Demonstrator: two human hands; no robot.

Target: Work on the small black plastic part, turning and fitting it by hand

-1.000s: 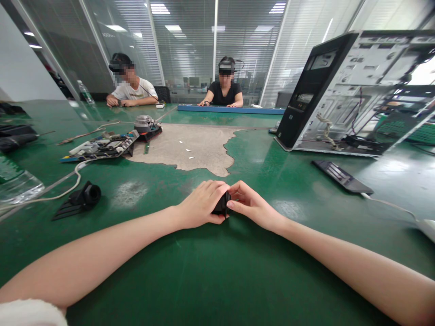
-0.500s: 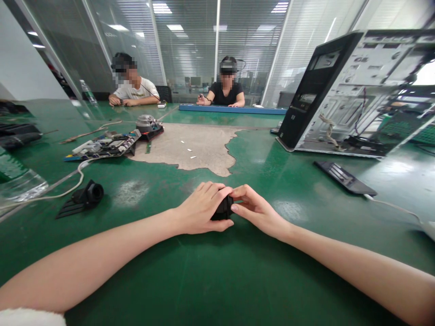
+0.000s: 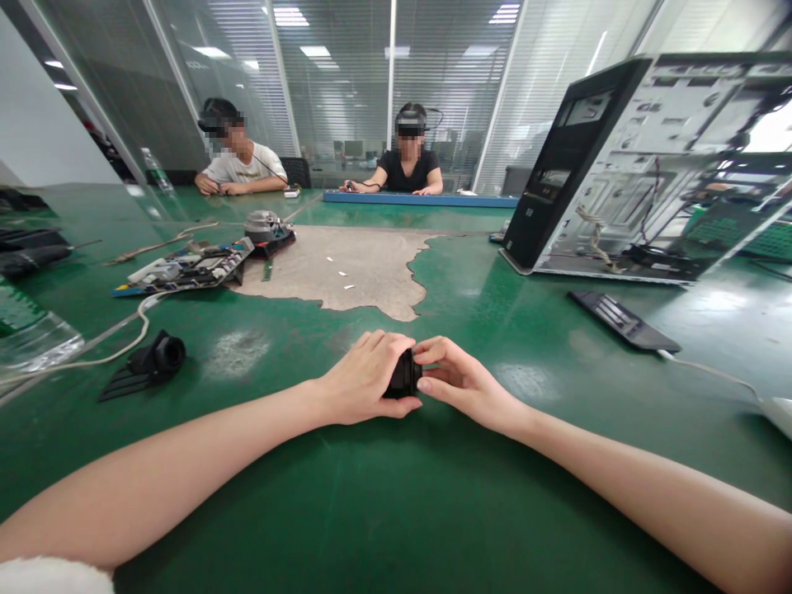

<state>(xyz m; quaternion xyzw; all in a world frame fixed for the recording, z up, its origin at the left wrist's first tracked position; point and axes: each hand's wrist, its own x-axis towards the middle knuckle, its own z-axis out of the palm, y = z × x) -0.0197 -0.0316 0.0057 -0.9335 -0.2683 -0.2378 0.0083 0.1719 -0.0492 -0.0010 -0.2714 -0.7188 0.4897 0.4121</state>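
In the middle of the head view, a small black cylindrical part [image 3: 403, 375] with a ridged rim is held low over the green table. My left hand [image 3: 365, 379] wraps round its left side, thumb below and fingers over the top. The thumb and fingertips of my right hand [image 3: 461, 381] grip the rim from the right. Both palms and the fingers hide much of the part, and its exact kind cannot be made out. Left of my hands lies a black plastic piece [image 3: 148, 363] with a round opening and a slatted flat end.
A circuit board [image 3: 191, 268] and a cooler-like part [image 3: 269, 231] lie back left. An open computer case [image 3: 587, 173] stands at the right, near a flat black device [image 3: 622, 322] with a white cable. Two people sit across the green table [image 3: 396, 495]. A bottle [image 3: 37, 330] lies left.
The view has shifted slightly, moving things a little left. My hands keep their hold, with slightly more of the black part showing. The far person's hand has moved left and down.
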